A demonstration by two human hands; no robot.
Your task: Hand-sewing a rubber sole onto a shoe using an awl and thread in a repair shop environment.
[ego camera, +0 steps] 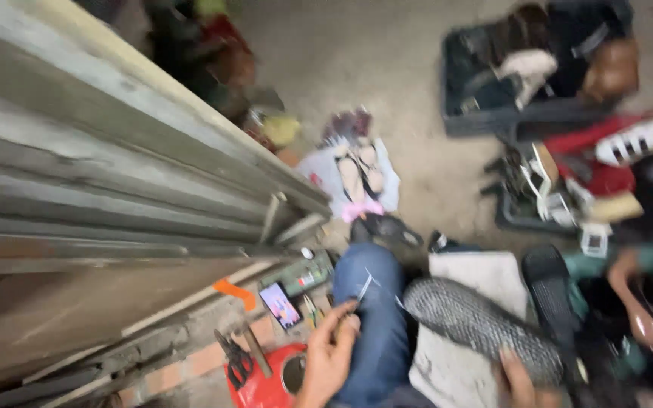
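Two hands work low in the view, over the person's lap. The left hand (330, 355) has its fingers pinched together near the denim-covered knee (372, 302), seemingly nipping a thin pale thread or needle (363, 289) that runs up over the blue cloth; the blur keeps me from telling which it is. The right hand (519, 381) grips the lower edge of a dark shoe sole with a dotted rubber tread (485, 321), fingers curled under it so that the tread faces up and the sole lies slanted across a grey-white cloth (470, 332) spread on the lap, a hold that probably steadies it for the other hand. Just left of the knee lie a smartphone with a lit screen (280, 305), an orange scrap (236, 293) and a red round metal tin (266, 381) with dark pliers (236, 361) beside it, all within easy reach on the brick-and-concrete floor (387, 60). Grey weathered wooden planks (115, 151) slant across the left. Farther out, a pair of strappy sandals on a pale plastic bag (357, 177), a black plastic crate filled with shoes (523, 72) and a white sneaker with dark stripes (644, 137) lie scattered on the floor.
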